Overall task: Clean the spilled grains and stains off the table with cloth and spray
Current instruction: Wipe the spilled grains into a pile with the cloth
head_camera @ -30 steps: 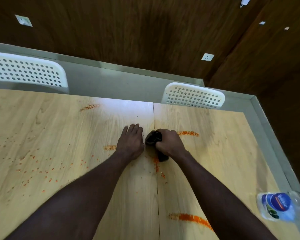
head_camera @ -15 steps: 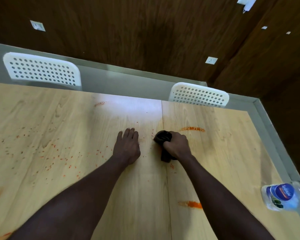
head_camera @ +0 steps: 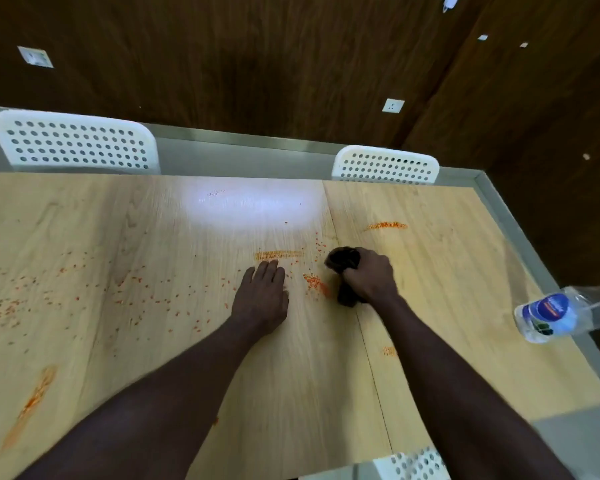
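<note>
1. R hand (head_camera: 369,277) is curled tight round a dark cloth (head_camera: 343,259), bunched up and pressed onto the table (head_camera: 153,209) just right of the centre seam.
2. L hand (head_camera: 262,296) lies flat on the wood, palm down, fingers straight and together, holding nothing.
3. Small heap of orange grains (head_camera: 314,282) sits btwn the two hands, close to the cloth.
4. Orange stain streak (head_camera: 278,254) just beyond the L fingertips; another streak (head_camera: 385,225) farther off, beyond the R hand.
5. Loose scattered grains (head_camera: 129,282) spread across the L half of the table; long smear (head_camera: 32,400) at the near L.
6. Plastic bottle (head_camera: 551,315) w/ blue label near the R edge, prob. lying on its side; its top is blurred.
7. Two white perforated chairs (head_camera: 75,143) at the far side.
</note>
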